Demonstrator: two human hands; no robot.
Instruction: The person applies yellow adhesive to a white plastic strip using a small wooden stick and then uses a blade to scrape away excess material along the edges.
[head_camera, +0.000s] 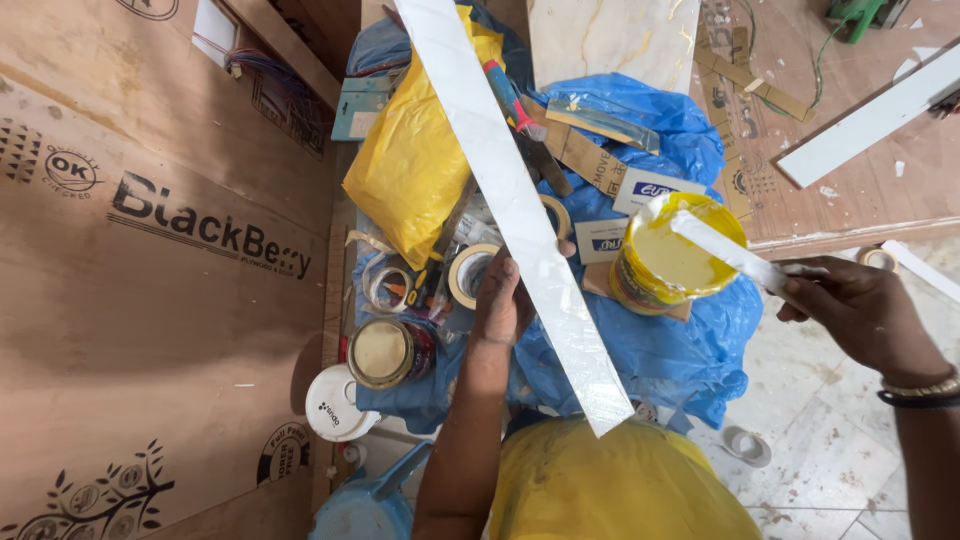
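long strip (520, 215): white, smooth, glossy laminate-like face with a soft sheen, held by the left hand (503, 300)
small strip (725, 250): white, flat, smeared with wet yellow paste, held by the right hand (855, 310)
tub (678, 262): plastic, its yellow paste thick, wet and shiny
blue sheet (670, 350): thin plastic film, crinkled and glossy
yellow bag (420, 160): plastic, creased, slightly shiny
tape rolls (468, 275): paper-like, matt beige
round tin (385, 352): metal rim, dull stained lid
boards (150, 260): plywood, matt brown, printed
floor (830, 450): pale stone tiles, smooth, dusty
wristband (915, 390): metal, shiny
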